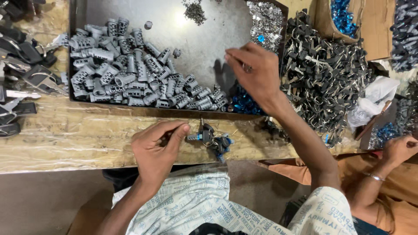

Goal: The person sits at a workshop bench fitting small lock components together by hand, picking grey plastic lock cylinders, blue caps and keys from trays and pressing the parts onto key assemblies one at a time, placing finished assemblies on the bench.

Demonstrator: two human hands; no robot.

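My left hand [157, 148] rests on the wooden bench edge, its thumb and forefinger pinched on a small grey lock cylinder [193, 136] with a blue ring and black-headed keys [208, 133] hanging off it. A few finished blue-tipped pieces [222, 143] lie just right of it. My right hand [256, 72] reaches over the dark metal tray [204, 39], fingers curled together above blue parts [244, 103]; whether it holds a small piece I cannot tell. A heap of grey lock cylinders [130, 74] fills the tray's left half.
A big pile of black-headed keys on rings [324, 78] lies right of the tray, shiny small metal parts [266, 21] behind. More keys [21, 56] at far left. Cardboard box of blue parts [344, 15]. Another person's hand [398, 150] at the right edge.
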